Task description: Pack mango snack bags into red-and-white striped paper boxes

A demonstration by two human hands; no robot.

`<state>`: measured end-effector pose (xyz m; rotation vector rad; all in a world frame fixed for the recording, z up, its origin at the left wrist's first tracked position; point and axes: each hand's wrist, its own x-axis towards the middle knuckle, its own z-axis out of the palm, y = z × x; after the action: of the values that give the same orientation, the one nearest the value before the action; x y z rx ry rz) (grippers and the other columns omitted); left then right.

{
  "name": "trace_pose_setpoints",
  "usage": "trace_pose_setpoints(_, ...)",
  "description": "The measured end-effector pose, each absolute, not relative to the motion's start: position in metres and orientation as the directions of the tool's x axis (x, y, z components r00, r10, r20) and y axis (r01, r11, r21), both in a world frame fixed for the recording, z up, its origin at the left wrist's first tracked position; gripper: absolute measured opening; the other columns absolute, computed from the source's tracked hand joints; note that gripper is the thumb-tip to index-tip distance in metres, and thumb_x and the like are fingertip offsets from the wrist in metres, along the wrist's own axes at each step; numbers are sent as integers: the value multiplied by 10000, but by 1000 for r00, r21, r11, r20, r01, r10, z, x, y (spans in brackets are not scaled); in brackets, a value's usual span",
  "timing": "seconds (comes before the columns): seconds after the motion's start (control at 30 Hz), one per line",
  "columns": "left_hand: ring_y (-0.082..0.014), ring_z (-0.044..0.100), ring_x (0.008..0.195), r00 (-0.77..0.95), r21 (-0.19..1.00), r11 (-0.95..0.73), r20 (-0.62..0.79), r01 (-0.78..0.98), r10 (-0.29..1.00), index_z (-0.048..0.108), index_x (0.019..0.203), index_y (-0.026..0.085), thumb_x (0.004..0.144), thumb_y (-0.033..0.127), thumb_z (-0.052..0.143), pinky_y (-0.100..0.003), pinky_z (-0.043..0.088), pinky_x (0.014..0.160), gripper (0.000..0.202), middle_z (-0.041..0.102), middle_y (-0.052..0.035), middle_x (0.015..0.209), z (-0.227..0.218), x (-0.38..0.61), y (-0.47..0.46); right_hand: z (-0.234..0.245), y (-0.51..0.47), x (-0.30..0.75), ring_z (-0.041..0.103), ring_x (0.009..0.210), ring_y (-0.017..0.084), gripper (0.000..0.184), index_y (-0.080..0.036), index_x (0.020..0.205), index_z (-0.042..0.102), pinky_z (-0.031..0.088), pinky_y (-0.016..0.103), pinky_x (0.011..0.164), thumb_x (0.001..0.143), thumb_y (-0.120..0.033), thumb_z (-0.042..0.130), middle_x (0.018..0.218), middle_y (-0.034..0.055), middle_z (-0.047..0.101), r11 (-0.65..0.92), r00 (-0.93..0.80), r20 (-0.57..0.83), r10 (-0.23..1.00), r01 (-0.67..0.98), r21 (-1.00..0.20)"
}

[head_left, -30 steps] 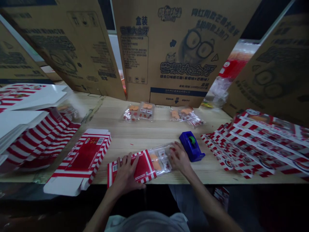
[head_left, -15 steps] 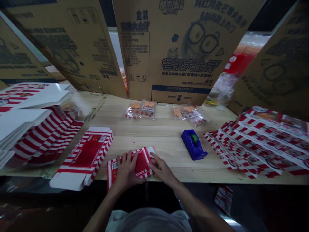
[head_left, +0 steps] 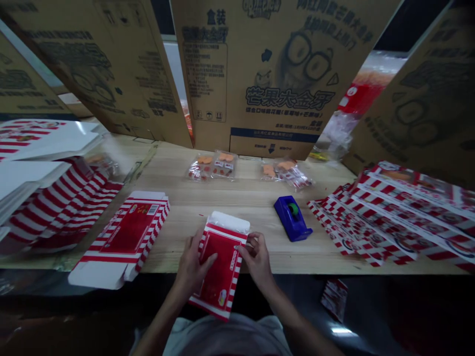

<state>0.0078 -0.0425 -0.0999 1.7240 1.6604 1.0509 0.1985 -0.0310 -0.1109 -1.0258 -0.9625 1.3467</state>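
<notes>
A red-and-white striped carton (head_left: 218, 262) is held at the table's front edge, its white end flap (head_left: 228, 221) pointing away from me and its near end overhanging the edge. My left hand (head_left: 193, 264) grips its left side, thumb across the red face. At the right side, my right hand (head_left: 256, 254) pinches the carton's edge between thumb and fingers. Another striped carton (head_left: 128, 230) lies to the left, its white flap toward me. A blue tape dispenser (head_left: 292, 218) with a green core stands to the right of my right hand.
Flattened striped cartons (head_left: 401, 217) are stacked in a fan at right. More folded cartons (head_left: 63, 202) are piled at left. Clear packets with orange pieces (head_left: 213, 164) and further packets (head_left: 285, 173) lie at the back, before large brown cardboard boxes (head_left: 260, 84).
The held carton has turned from lying crosswise to pointing away from me, and its white end flap now shows. Both hands have shifted with it. The view has moved slightly.
</notes>
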Motion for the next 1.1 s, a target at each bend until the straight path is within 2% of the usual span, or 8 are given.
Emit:
trace_pose_setpoints(0.17,-283,533,1230,33,990,-29,24,138,999,295,1476,195,836,372,624,-410,461,1013,741,495,-127,1413,-107,5,-50,-111,-37,216,681,912,212,425,-250,1154,482,560,333,780,805,-375,690,1115,69,678,-46,-24,-41,999,-232,-972)
trace_pose_setpoints(0.37,-277,412,1347,79,1000,7,-9,24,997,236,1495,235,833,354,655,-382,414,1068,793,372,-99,1515,-111,13,-64,-122,-49,226,621,1083,235,535,-246,1348,488,520,358,899,853,-384,636,1274,81,616,-44,-88,-35,995,-104,-994)
trace_pose_setpoints(0.5,-269,513,1244,152,998,-8,-2,61,988,374,1405,222,785,338,714,-359,462,1006,715,449,-122,1441,-118,12,-70,-130,-55,232,600,1048,209,380,-241,1203,565,497,298,872,851,-364,636,1198,55,619,7,-72,5,997,28,-1000)
trace_pose_setpoints(0.6,-217,638,977,232,997,-10,-9,82,973,503,1235,202,787,330,715,-314,531,848,512,633,-85,1156,-117,9,-69,-131,-57,236,600,872,172,188,-228,1027,598,479,256,765,877,-341,603,959,20,630,63,-104,50,993,120,-991)
trace_pose_setpoints(0.7,-186,639,835,259,980,-96,48,176,965,596,1044,187,843,321,651,-290,526,765,247,658,-47,937,-112,6,-64,-126,-54,238,581,891,173,102,-211,849,601,445,266,798,895,-298,575,937,24,605,170,-141,149,979,149,-974)
trace_pose_setpoints(0.83,-228,625,986,103,930,-237,217,281,971,656,923,183,826,290,663,-326,506,849,145,640,-85,1051,-111,10,-62,-118,-46,239,570,941,182,149,-200,759,591,420,278,807,895,-258,570,999,44,598,263,-169,239,956,137,-955)
trace_pose_setpoints(1.0,-221,668,954,-37,995,-99,97,-35,995,514,1279,231,824,291,674,-346,555,809,486,578,-113,1250,-125,21,-69,-113,-42,239,554,841,165,149,-202,751,590,404,265,735,890,-255,575,890,25,578,267,-123,252,960,135,-954)
trace_pose_setpoints(1.1,-232,623,1047,-24,990,-135,133,-51,991,605,1176,207,806,278,699,-338,526,875,389,564,-105,1227,-128,19,-69,-113,-43,239,545,824,165,158,-200,746,590,404,265,728,887,-269,573,873,23,570,254,-108,242,964,123,-959)
